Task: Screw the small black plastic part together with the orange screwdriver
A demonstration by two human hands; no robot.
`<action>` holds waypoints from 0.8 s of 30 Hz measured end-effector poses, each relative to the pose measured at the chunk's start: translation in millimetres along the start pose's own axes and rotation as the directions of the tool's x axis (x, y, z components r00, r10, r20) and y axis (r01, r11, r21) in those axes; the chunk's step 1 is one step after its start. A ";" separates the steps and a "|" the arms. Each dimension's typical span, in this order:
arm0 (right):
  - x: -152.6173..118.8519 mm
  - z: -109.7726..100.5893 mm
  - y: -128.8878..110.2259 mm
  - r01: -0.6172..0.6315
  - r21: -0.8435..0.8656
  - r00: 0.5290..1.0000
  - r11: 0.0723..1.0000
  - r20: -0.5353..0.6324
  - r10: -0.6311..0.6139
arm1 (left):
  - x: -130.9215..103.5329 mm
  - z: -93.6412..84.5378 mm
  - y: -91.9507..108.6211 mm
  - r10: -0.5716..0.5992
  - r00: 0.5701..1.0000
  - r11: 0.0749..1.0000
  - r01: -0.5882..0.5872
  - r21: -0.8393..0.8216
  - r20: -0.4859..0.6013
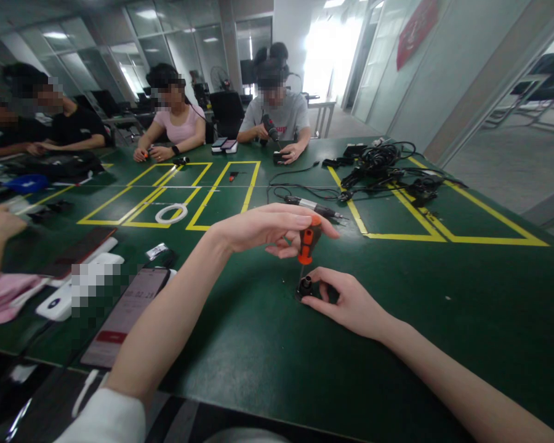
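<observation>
In the head view, open desk (397, 381) is being left between the near edge and the black part (306, 285) being pinched by the right hand (346, 298); above it, a screwdriver (308, 243) is being gripped by the left hand (268, 226).

We're in an office-type rm. set up as a workshop: green table (240, 344) marked off w/ yellow tape (404, 237), co-worker (298, 114) w/ drill (270, 127), our screwdriver (307, 241), cables (378, 163), plus chair (227, 114) & glass partitions (184, 34) in bkgd.
</observation>
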State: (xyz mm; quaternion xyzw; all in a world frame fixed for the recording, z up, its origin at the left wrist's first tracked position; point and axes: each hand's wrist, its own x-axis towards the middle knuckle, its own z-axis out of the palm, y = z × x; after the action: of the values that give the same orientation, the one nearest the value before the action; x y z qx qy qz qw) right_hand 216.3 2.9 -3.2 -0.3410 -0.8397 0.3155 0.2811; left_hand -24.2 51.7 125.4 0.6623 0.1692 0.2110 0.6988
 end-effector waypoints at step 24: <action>-0.1 0.3 0.3 -0.034 -0.003 0.999 0.999 0.014 0.034 | 2.9 -4.7 -2.2 -0.016 0.999 0.996 0.020 -0.086 0.049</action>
State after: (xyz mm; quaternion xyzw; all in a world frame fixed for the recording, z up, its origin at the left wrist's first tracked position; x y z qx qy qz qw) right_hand 216.3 2.9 -3.6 -0.3534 -0.8362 0.3214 0.2694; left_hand -24.1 57.2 123.0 0.6346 0.1488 0.1957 0.7326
